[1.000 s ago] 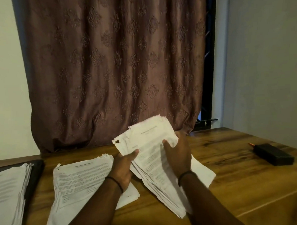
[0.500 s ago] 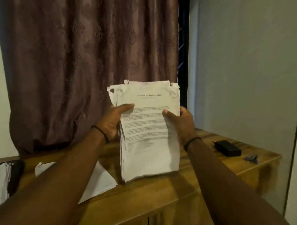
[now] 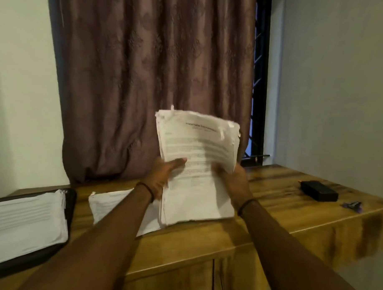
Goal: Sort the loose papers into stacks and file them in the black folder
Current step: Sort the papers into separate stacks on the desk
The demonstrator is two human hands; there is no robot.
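Note:
A thick stack of printed papers [image 3: 198, 166] stands upright on its bottom edge on the wooden table [image 3: 275, 207], its top leaning a little to the right. My left hand [image 3: 163, 174] grips its left side and my right hand [image 3: 233, 178] grips its right side. To the left, a second paper pile [image 3: 110, 204] lies flat on the table, partly hidden by my left arm. At the far left the black folder [image 3: 71, 205] lies open with a pile of sheets [image 3: 28, 220] on it.
A black rectangular box [image 3: 319, 190] and a small dark clip-like object [image 3: 352, 205] lie at the table's right end. A brown curtain [image 3: 153, 81] hangs behind the table, with a barred window [image 3: 258, 99] beside it. The table's front edge runs below the stack.
The stack went from lying fanned in my hands to standing upright on the table; since half a second ago my hands have slid lower on it and its top has tilted right.

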